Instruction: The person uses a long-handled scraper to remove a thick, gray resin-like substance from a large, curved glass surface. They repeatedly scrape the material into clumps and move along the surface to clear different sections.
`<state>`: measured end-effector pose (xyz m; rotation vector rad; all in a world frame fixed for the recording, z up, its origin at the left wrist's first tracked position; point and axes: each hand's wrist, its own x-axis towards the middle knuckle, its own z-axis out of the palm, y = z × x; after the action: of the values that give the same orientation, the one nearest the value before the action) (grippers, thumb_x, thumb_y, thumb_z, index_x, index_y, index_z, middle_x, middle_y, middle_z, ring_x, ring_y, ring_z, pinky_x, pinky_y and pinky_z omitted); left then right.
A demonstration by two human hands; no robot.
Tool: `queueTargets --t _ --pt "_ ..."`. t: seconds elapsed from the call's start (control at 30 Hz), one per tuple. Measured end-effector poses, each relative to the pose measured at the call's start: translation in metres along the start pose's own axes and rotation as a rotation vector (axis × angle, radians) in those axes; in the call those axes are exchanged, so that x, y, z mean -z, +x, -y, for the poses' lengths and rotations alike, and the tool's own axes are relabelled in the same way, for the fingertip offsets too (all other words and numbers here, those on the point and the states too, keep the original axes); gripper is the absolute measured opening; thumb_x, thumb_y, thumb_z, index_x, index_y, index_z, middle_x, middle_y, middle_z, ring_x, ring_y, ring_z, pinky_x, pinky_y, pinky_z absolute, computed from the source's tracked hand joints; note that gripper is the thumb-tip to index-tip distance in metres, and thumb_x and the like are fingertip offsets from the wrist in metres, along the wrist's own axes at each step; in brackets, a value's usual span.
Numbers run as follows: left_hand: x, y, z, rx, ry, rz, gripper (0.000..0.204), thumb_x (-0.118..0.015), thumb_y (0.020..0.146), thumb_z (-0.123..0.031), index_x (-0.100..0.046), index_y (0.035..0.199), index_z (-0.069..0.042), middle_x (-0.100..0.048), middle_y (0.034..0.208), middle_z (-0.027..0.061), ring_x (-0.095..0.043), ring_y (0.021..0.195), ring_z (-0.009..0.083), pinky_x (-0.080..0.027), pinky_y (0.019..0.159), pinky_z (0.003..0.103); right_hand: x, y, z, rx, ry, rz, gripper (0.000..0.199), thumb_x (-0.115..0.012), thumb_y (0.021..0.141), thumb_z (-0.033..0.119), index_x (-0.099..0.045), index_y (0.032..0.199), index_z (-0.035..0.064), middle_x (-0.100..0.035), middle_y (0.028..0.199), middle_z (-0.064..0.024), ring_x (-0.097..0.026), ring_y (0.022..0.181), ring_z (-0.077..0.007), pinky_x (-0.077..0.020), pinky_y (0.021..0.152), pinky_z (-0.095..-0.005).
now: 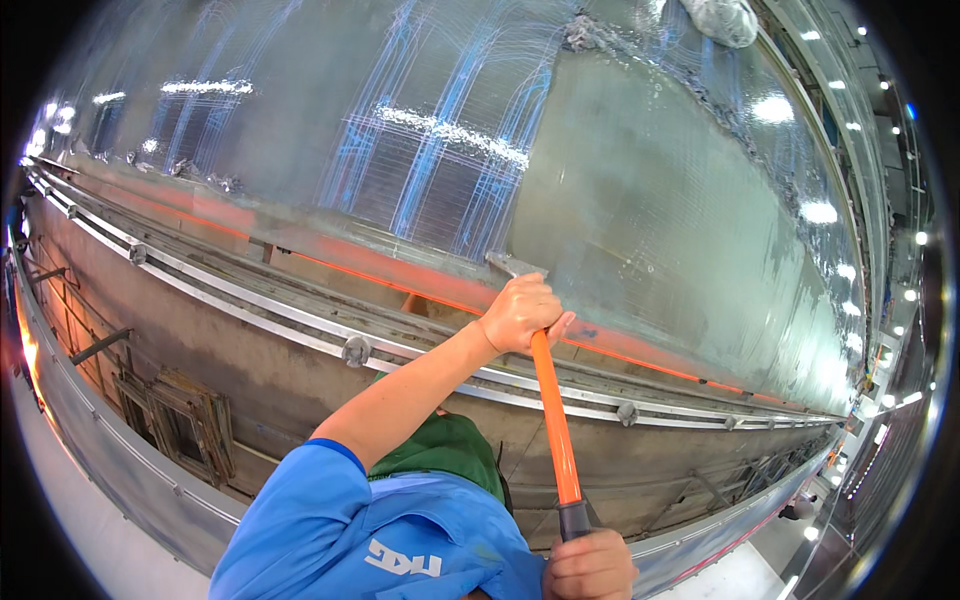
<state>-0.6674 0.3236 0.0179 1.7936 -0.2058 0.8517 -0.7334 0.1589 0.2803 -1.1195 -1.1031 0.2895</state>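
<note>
Both of my hands are closed on a long-handled scraper (556, 420) with an orange shaft and a black grip. My left hand (525, 312) wraps the upper shaft, close below the flat metal head (515, 265). Down at the lower end, my right hand (590, 568) grips the black part near my body. The metal head rests at or just above the near edge of a broad, wet-looking grey sheet (640, 180). Blue streaky lines (430, 150) show on its left part, while a smoother greenish area lies right of the head. Part of the head is hidden behind my left hand.
Between me and the sheet runs a metal rail (250, 305) with round knobs, beside a glowing orange strip (420, 292). Grey crumpled residue (585, 35) lies on the sheet's far part, near a pale bundle (722, 20). Wooden frames (180, 425) stand below at left.
</note>
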Motion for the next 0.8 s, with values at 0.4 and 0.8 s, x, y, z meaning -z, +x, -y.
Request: queueTargets --t 0.4,0.8 --pt "-0.006 0.153 0.143 -0.084 -0.004 -0.036 0.042 -0.069 0.079 0.001 -0.037 0.056 -0.011 -0.038 0.051 0.0028 -0.034 0.045 0.024 -0.026 0.051 0.037 0.097 0.055 -0.086 -0.024 -0.159 -0.046 0.024 -0.069 0.08 0.006 -0.063 0.058 0.0008 -0.07 0.061 -0.0148 -0.069 0.051 -0.0208 -0.0646 0.061 -0.0376" --pt "-0.028 0.351 0.336 -0.292 0.031 -0.14 0.041 -0.072 0.082 -0.008 -0.042 0.055 -0.012 -0.044 0.053 0.005 -0.045 0.048 0.028 -0.036 0.051 0.04 0.16 0.236 -0.278 0.302 -0.317 -0.374 0.028 -0.065 0.088 0.013 -0.048 0.066 0.0088 -0.054 0.054 -0.0019 -0.05 0.042 -0.0175 -0.0477 0.047 -0.037"
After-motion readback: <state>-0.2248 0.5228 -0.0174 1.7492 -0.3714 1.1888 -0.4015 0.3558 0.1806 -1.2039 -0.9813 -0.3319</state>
